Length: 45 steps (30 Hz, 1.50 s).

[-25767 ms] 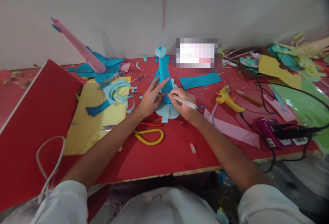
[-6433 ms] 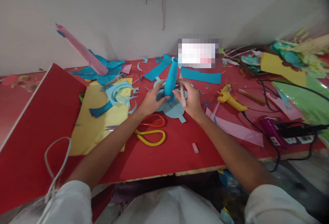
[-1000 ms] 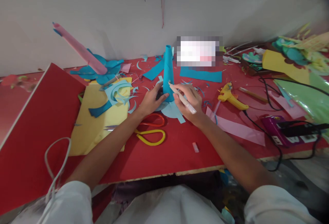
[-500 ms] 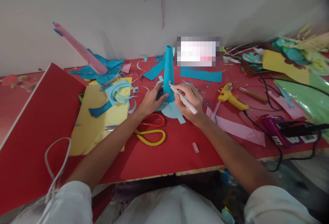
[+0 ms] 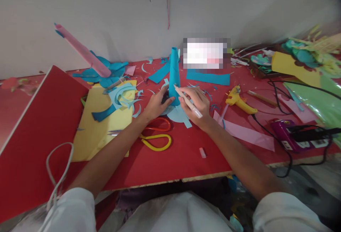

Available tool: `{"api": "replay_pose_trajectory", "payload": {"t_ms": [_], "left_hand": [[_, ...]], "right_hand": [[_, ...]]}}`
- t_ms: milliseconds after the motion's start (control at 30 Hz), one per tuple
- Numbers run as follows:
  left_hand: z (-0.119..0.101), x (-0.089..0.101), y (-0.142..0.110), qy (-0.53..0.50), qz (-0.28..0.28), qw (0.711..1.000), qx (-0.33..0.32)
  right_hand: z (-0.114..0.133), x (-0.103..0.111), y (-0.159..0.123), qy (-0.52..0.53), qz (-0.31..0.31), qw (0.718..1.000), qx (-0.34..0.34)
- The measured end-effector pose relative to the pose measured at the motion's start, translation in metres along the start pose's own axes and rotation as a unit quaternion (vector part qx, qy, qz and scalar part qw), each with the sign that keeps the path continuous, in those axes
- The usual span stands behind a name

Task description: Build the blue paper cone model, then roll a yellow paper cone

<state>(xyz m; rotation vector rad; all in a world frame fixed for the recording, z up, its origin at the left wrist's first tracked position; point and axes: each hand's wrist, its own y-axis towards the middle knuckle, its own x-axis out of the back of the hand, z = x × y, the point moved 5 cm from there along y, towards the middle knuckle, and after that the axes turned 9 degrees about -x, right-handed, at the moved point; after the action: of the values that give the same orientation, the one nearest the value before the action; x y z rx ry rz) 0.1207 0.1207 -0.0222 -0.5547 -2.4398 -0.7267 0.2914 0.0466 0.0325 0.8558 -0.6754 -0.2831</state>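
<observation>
A blue paper tube (image 5: 174, 70) stands upright on the red table, narrower at its top. My left hand (image 5: 159, 104) grips it low on the left side, thumb across its front. In my right hand (image 5: 195, 103) is a white marker (image 5: 188, 102), slanted with its tip at the front of the tube. Pale blue paper (image 5: 178, 115) lies flat under the tube's foot. Scissors (image 5: 157, 142) with one red and one yellow handle lie beneath my left forearm, their blades partly hidden. A small pink cap-like piece (image 5: 203, 153) rests nearer the table's front edge.
Left are a yellow sheet (image 5: 106, 143), paper cuttings (image 5: 125, 95), a pink tube (image 5: 82, 49) on blue petals and a leaning red board (image 5: 39, 136). Right are a yellow glue gun (image 5: 241, 100) with a black cord, pink strips (image 5: 247, 136) and a purple box (image 5: 286, 136).
My right hand and the marker have shifted slightly left and up along the tube. The tube leans a touch more to the left; my left hand keeps its place.
</observation>
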Motion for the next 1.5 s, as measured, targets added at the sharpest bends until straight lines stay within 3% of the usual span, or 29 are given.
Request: {"api": "replay_pose_trajectory", "payload": {"t_ms": [1067,1333,1500], "left_hand": [[-0.001,0.0,0.0,0.005,0.009,1.0,0.011],[-0.004,0.006,-0.001,0.005,-0.016,1.0,0.012],[-0.007,0.008,0.001,-0.006,-0.028,1.0,0.008]], "right_hand": [[-0.006,0.004,-0.004,-0.009,-0.046,0.999,-0.003],[-0.024,-0.004,-0.002,0.018,-0.011,0.994,-0.111],[-0.035,-0.018,-0.002,-0.001,0.075,0.984,-0.162]]}}
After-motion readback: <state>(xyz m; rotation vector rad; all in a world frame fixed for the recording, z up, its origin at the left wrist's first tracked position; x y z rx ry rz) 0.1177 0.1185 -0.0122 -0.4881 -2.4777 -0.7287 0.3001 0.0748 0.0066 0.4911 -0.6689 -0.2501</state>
